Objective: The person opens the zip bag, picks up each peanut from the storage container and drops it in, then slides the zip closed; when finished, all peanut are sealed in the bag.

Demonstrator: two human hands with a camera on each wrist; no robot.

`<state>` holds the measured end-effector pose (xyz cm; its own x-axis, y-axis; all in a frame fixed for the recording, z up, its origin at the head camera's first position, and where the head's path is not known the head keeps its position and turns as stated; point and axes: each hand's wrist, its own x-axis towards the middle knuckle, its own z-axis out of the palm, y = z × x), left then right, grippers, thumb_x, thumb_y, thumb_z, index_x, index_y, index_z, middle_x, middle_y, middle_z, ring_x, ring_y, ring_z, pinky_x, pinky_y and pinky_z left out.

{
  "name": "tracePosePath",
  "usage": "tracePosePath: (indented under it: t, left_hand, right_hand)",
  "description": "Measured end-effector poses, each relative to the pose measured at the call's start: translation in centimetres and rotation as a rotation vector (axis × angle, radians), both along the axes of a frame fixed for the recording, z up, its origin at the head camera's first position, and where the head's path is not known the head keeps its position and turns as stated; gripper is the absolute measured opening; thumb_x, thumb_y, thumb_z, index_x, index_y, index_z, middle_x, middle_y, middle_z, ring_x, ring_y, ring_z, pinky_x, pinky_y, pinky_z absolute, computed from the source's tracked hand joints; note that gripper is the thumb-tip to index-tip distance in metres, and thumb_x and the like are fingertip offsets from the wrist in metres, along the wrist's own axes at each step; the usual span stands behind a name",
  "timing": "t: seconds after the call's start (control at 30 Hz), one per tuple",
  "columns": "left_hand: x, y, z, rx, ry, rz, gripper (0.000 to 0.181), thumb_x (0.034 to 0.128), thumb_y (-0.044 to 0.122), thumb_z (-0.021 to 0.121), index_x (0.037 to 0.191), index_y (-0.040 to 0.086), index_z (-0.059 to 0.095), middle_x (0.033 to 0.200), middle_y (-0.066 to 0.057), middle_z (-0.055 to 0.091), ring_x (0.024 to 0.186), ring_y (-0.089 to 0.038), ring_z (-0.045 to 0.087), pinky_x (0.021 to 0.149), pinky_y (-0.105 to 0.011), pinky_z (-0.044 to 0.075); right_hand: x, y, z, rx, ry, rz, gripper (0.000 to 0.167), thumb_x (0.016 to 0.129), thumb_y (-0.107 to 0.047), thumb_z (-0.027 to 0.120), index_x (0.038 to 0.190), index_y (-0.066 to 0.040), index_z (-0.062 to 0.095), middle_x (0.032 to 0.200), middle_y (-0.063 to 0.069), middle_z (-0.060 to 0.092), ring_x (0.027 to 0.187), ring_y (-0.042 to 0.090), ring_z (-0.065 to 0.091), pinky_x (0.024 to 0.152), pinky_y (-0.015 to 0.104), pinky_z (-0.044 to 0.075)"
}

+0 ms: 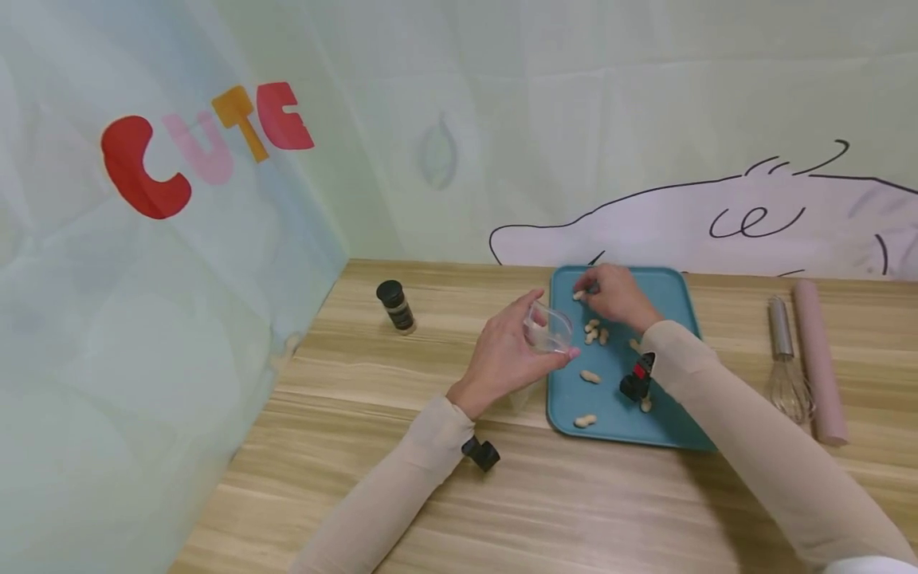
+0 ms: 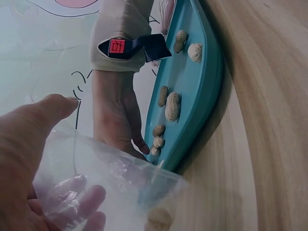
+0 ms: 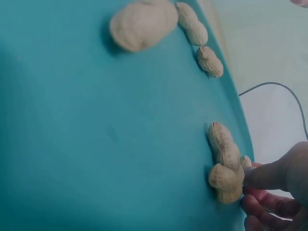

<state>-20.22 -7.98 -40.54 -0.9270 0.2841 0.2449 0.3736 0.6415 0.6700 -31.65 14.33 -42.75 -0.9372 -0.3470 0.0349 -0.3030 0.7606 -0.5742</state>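
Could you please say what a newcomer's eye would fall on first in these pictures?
Probably the colourful CUTE letters at the head view's upper left. Next, the blue tray with scattered peanuts, where the right hand pinches one near the far-left corner. The left hand holds a clear container by the tray's left edge.

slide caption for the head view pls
Left hand holds a clear container; right hand pinches a peanut at the far end of a blue tray.
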Motion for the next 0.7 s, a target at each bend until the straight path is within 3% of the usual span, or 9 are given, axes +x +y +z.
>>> tracePosePath:
  t: [0.17,0.4,0.7]
  left_hand:
    - [0.0,0.0,-0.1,-0.012,-0.001,-0.003,0.098,0.0834,0.051,0.088,0.162,0.011,0.046,0.118,0.003,0.070,0.084,-0.008,0.065,0.073,-0.025,0.052]
    - [0.1,0.0,-0.1,-0.013,0.004,-0.008,0.099,0.0832,0.051,0.088,0.162,0.010,0.045,0.116,0.004,0.071,0.083,-0.007,0.064,0.076,-0.027,0.051]
    - [0.2,-0.1,-0.1,-0.012,0.008,0.001,0.098,0.0836,0.051,0.088,0.162,0.010,0.045,0.116,0.003,0.073,0.082,-0.007,0.066,0.074,-0.026,0.053]
  right_hand:
    - [0.7,-0.2,0.3,-0.025,-0.003,-0.031,0.026,0.106,-0.012,0.063,0.122,0.006,0.074,0.121,0.028,0.075,0.105,0.039,0.070,0.094,0.055,0.058]
    - [2.7,-0.8,2.1,-0.090,-0.016,-0.098,0.031,0.110,-0.023,0.062,0.129,-0.001,0.073,0.125,0.023,0.074,0.112,0.038,0.068,0.095,0.052,0.059]
    - [6.6,-1.2,4.7,-0.192,0.097,-0.044,0.028,0.105,-0.027,0.070,0.122,-0.006,0.078,0.115,0.015,0.080,0.100,0.031,0.070,0.084,0.041,0.057]
